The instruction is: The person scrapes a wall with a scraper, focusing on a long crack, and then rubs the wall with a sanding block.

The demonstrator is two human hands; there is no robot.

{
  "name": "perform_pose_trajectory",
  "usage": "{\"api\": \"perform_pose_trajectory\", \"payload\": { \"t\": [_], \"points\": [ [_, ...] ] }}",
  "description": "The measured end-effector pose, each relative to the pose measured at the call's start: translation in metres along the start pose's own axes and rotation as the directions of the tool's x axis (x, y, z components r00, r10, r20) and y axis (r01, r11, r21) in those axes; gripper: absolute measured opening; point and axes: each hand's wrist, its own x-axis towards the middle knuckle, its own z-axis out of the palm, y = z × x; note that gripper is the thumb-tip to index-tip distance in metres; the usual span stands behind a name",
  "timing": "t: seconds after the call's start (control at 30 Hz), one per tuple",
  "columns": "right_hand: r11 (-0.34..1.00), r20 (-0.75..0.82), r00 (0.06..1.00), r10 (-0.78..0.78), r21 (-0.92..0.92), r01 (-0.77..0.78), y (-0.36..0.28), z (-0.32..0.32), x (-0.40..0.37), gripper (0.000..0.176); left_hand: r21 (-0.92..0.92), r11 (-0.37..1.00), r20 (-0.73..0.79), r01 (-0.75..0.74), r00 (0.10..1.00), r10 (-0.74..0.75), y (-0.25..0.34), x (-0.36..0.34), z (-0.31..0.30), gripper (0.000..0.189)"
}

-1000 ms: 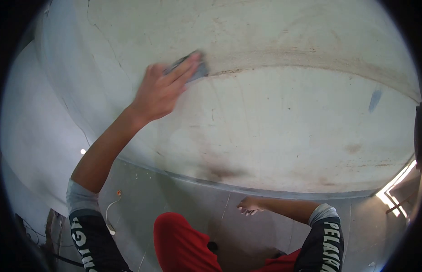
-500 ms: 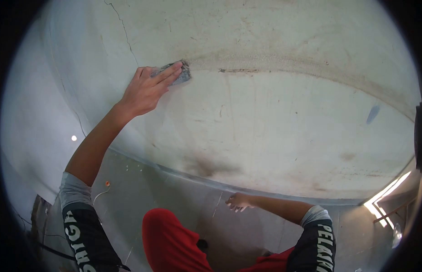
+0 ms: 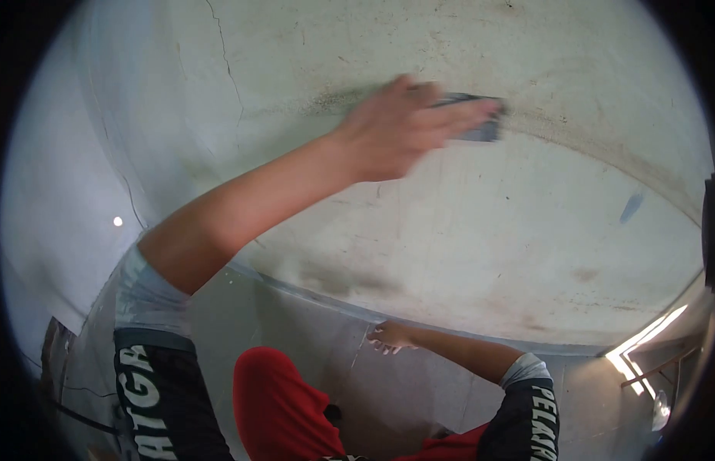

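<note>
My left hand (image 3: 400, 127) presses a small grey sanding block (image 3: 476, 127) flat against the pale wall (image 3: 465, 230), on a brownish horizontal band of marks. Hand and block are motion-blurred. The arm reaches up and to the right across the wall. My right hand (image 3: 388, 336) rests low near the base of the wall with its fingers spread, holding nothing. My red-trousered knee (image 3: 277, 399) shows below.
The wall has a crack (image 3: 227, 69) at upper left, a dark stain (image 3: 334, 280) near its base and a small blue-grey mark (image 3: 630, 206) at right. Grey floor tiles (image 3: 311, 338) lie below. A bright opening (image 3: 642, 338) shows at lower right.
My left hand has swept the block to the right along the brownish band, from the left part of the wall to right of centre. My right hand has stayed low by the wall base.
</note>
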Motion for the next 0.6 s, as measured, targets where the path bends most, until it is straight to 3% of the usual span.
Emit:
{"api": "perform_pose_trajectory", "payload": {
  "t": [0.03, 0.1, 0.17, 0.27, 0.4, 0.47, 0.57, 0.6],
  "points": [
    [1.000, -0.002, 1.000, 0.009, -0.008, -0.009, 0.002, -0.001, -0.003, 0.045, -0.110, 0.991, 0.085, 0.080, 0.994, -0.071, -0.010, -0.028, -0.005, 0.056],
    [1.000, -0.006, 1.000, 0.009, -0.014, -0.009, 0.015, -0.002, -0.001, 0.045, 0.049, 0.987, 0.208, 0.153, 0.965, -0.160, -0.034, -0.096, -0.011, 0.059],
    [0.998, 0.041, 0.997, 0.059, 0.002, -0.059, 0.040, -0.004, 0.012, 0.046, 0.135, 0.964, 0.210, 0.229, 0.944, -0.254, -0.061, -0.159, -0.015, 0.063],
    [0.991, 0.023, 0.991, 0.130, 0.018, -0.130, 0.052, -0.004, 0.007, 0.046, 0.204, 0.948, 0.248, 0.245, 0.924, -0.292, -0.074, -0.179, -0.017, 0.065],
    [0.991, 0.040, 0.991, 0.126, 0.039, -0.128, 0.057, -0.003, 0.006, 0.045, 0.174, 0.966, 0.237, 0.193, 0.944, -0.231, -0.053, -0.096, -0.021, 0.068],
    [0.992, 0.015, 0.992, 0.127, 0.020, -0.127, 0.052, -0.007, 0.011, 0.045, 0.072, 0.987, 0.167, 0.143, 0.974, -0.153, -0.044, -0.061, -0.022, 0.069],
    [0.994, 0.011, 0.994, 0.112, 0.012, -0.112, 0.036, -0.006, 0.019, 0.050, 0.120, 0.990, 0.177, 0.067, 0.980, -0.088, -0.051, -0.060, -0.021, 0.071],
    [0.995, 0.008, 0.996, 0.094, 0.019, -0.094, 0.033, -0.006, 0.021, 0.052, 0.188, 0.978, 0.242, 0.089, 0.961, -0.134, -0.053, -0.066, -0.023, 0.071]
  ]
}}
